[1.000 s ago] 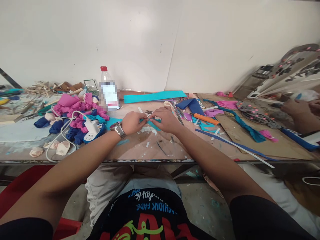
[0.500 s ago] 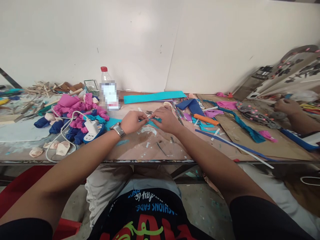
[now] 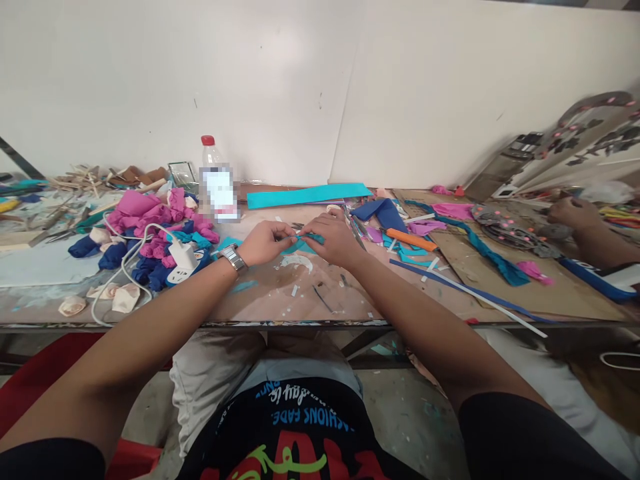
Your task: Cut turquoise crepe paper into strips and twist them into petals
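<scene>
My left hand (image 3: 267, 243), with a metal watch on its wrist, and my right hand (image 3: 334, 239) meet over the middle of the table. Both have thumb and fingers pinched together on a turquoise strip of crepe paper (image 3: 301, 248). Fingers cover part of the strip, and its exact folds are too small to make out. Behind the hands, a longer flat turquoise strip (image 3: 310, 195) lies along the wall. A roll of tape (image 3: 336, 211), partly hidden, is just beyond my right hand.
Left, pink and blue crepe-paper flowers (image 3: 145, 217) crowd a power strip (image 3: 187, 270) with a white cable. A bottle (image 3: 209, 150) stands behind a phone (image 3: 220, 193). Right are an orange-handled cutter (image 3: 411, 240), a white stick (image 3: 495, 303), and another person's hand (image 3: 575, 215).
The turquoise paper now shows between my fingertips, where a thin pale piece showed before. My hands have barely shifted.
</scene>
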{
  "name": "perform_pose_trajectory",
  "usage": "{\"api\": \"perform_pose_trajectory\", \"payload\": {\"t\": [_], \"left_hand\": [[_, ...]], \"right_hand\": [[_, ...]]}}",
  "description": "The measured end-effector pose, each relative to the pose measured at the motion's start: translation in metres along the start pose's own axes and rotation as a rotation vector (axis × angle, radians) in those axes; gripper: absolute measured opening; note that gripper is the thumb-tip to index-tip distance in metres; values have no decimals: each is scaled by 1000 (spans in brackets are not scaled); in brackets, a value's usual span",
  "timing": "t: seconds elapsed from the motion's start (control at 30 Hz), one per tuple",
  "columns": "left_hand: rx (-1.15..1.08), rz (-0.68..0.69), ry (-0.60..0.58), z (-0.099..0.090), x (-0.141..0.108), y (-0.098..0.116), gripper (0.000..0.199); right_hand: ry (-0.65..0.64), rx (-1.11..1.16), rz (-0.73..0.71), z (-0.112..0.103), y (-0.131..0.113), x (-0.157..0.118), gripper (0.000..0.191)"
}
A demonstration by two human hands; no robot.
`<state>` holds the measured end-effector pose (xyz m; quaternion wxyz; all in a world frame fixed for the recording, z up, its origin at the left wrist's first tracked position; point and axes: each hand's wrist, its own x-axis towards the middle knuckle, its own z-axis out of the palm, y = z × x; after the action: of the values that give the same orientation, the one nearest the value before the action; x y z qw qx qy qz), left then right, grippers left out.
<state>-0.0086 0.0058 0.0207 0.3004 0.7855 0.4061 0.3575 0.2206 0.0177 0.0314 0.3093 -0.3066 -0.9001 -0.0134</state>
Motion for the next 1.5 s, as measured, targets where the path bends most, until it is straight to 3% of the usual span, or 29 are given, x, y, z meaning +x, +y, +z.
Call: {"api": "perform_pose_trajectory", "payload": {"t": [0.13,0.43,0.67,0.9,1.17,1.5], "left_hand": [[-59,1,-28,0,1,-1,36],[-2,17,25,1,2,-5,37],[62,37,42,0,1,-2,31],[224,146,83,1,-4,6,20],[485,317,104,2,-3,2,19],[497,225,97,4,-3,1,21]], "right_hand": [[-8,18,4,-1,-1,1,21],[-3,27,10,1,0,0,27],[-2,36,16,2,-2,-1,22],[11,34,-9,0,-4,-1,15],[3,34,7,3,-6,0,9],[-59,22,11,2,-6,0,12]]}}
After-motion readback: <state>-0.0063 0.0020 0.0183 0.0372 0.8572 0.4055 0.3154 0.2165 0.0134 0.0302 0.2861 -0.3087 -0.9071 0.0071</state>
